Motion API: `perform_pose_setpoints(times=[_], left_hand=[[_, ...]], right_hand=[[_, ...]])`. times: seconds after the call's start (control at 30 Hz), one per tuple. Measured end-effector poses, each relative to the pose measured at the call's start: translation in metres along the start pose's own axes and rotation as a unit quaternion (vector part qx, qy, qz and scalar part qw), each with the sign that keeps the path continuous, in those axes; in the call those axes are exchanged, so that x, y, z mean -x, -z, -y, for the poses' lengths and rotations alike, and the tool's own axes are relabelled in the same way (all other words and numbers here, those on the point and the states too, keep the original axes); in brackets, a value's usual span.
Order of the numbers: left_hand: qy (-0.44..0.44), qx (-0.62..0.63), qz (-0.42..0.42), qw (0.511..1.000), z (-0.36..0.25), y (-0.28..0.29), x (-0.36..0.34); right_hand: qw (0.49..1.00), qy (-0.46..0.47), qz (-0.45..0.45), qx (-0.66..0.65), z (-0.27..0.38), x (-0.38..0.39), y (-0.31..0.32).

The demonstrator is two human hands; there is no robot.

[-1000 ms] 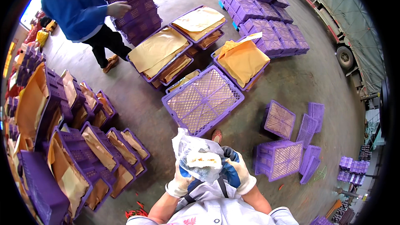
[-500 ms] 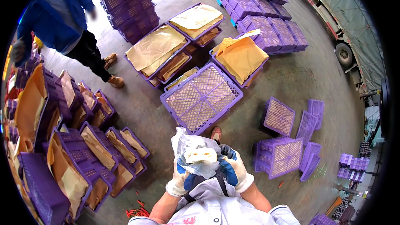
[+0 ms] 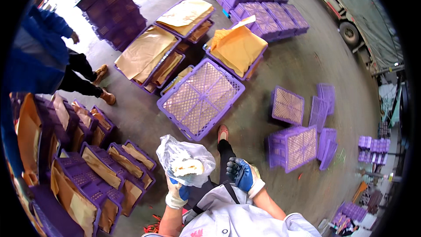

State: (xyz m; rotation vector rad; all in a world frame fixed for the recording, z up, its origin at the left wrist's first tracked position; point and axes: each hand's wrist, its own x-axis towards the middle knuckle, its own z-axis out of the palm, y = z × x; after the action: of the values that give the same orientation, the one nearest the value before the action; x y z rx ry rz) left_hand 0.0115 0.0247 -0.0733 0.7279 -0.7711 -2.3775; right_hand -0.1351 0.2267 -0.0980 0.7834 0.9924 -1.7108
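My left hand [image 3: 177,191], in a white and blue work glove, grips a clear plastic bag [image 3: 169,151] holding a pale piece of food, like a bun or bread [image 3: 187,166]. My right hand [image 3: 242,175], gloved the same way, is apart from the bag on its right, empty, its fingers loosely curled and open. Beyond both hands lies a purple mesh-topped crate [image 3: 201,98] on the concrete floor, near my foot [image 3: 222,134].
Paper-lined purple crates [image 3: 144,52] stand ahead and to the left [image 3: 92,166]; stacked crates rise behind [image 3: 109,4] and at back right [image 3: 254,17]. Loose crates [image 3: 291,149] lie at right, beside a covered truck [image 3: 368,17]. A person in blue [image 3: 37,52] walks at far left.
My right hand has let go of the bag and moved apart from it; the bag has shifted left in my left hand. The person in blue has moved further left and nearer.
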Motion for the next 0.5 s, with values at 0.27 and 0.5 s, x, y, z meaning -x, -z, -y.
perform_pose_setpoints(times=[0.27,0.5], left_hand=[[0.041,-0.053,0.036,0.997,0.012,0.013,-0.003],[0.083,-0.017,0.042,0.995,0.030,-0.003,-0.011]], right_hand=[[1.000,-0.002,0.018,0.013,-0.048,-0.001,0.028],[0.998,-0.013,-0.011,-0.062,-0.035,-0.011,0.047]])
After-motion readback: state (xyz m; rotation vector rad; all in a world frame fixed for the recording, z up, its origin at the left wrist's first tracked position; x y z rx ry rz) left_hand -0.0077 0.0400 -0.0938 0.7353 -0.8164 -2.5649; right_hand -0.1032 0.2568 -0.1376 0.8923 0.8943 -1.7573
